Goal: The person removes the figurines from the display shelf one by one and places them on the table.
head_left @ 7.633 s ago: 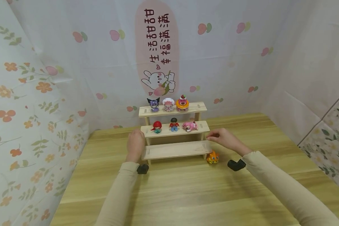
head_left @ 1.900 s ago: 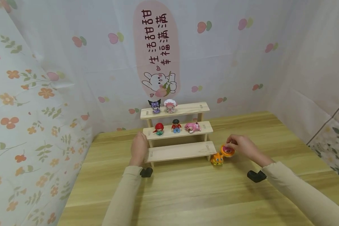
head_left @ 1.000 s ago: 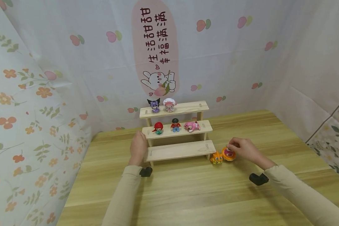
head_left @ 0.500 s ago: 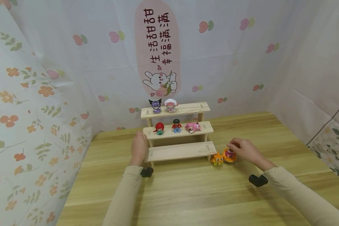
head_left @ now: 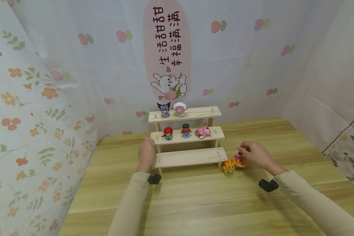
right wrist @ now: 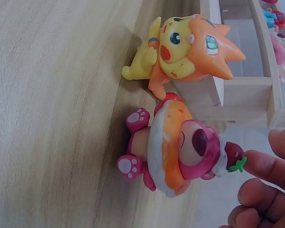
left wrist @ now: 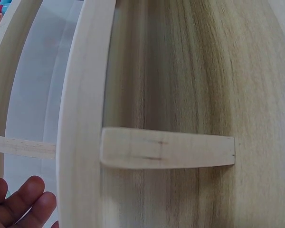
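A bear figure (right wrist: 194, 147) in an orange-and-white swim ring, with a strawberry on its head, sits on the table to the right of the wooden step shelf (head_left: 191, 157). My right hand (head_left: 255, 155) is above it; in the right wrist view a fingertip touches the strawberry's green leaf and the thumb stands apart. Beside the bear, close against the shelf's right end, is an orange-and-yellow figure (right wrist: 185, 50). My left hand (head_left: 146, 153) rests at the shelf's left end, its fingers (left wrist: 31, 190) loosely curled beside the boards in the left wrist view.
Two figures, one purple-and-black (head_left: 165, 110) and one white-hatted (head_left: 180, 109), stand on the top step. The middle step bears a red-haired figure (head_left: 167, 133), a red-jacketed figure (head_left: 186, 131) and a pink lying bear (head_left: 203, 132). A printed curtain (head_left: 242, 72) hangs behind.
The ringed bear has gone from the top step to the table beside the orange figure. Lately it has tipped more upright, and my right hand's grip on it has loosened. My left hand stays put.
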`<move>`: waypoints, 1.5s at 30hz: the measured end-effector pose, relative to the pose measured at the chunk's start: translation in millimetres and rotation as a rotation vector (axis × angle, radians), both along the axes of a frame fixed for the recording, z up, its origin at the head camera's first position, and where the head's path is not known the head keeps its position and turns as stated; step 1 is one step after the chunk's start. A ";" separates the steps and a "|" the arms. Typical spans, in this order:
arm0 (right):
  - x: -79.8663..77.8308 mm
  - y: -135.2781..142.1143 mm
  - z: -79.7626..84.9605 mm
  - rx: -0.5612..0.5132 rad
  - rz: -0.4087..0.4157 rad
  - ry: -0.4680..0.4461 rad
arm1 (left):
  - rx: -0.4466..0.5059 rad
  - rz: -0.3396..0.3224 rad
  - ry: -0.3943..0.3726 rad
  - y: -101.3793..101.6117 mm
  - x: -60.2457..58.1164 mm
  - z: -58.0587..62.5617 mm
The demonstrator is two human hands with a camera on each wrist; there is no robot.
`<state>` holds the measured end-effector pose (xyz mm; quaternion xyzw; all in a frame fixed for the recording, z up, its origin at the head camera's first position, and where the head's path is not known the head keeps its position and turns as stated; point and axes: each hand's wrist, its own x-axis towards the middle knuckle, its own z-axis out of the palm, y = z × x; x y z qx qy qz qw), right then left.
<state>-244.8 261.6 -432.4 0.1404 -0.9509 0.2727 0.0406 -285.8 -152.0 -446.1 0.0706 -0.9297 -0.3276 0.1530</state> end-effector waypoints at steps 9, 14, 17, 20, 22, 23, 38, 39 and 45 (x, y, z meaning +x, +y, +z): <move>-0.3 0.9 -0.7 0.003 0.007 -0.024 | 0.011 0.000 -0.011 0.7 -0.6 -0.1; 0.3 0.0 -0.6 0.007 0.014 -0.010 | 0.012 -0.001 -0.013 -0.1 -1.5 -2.1; -0.1 0.2 -1.1 0.007 0.016 0.004 | 0.009 0.003 -0.011 -0.1 -1.9 -2.5; -0.8 0.3 -2.0 0.014 0.019 0.014 | 0.008 0.005 -0.009 0.4 -1.5 -1.9; -1.2 0.3 -2.8 0.021 0.019 0.014 | 0.011 0.008 -0.006 0.8 -1.0 -1.3; -1.3 0.4 -3.2 0.025 0.018 0.015 | 0.011 0.008 -0.007 1.1 -0.6 -0.9; -5.1 -3.1 3.8 0.041 0.022 -0.010 | 0.013 0.013 -0.008 2.3 1.0 2.4; -5.6 -4.4 5.2 0.042 0.026 -0.010 | 0.013 0.015 -0.009 2.3 1.1 2.6; -12.0 -14.3 14.1 0.056 0.043 0.015 | 0.031 0.022 -0.018 3.2 0.8 2.2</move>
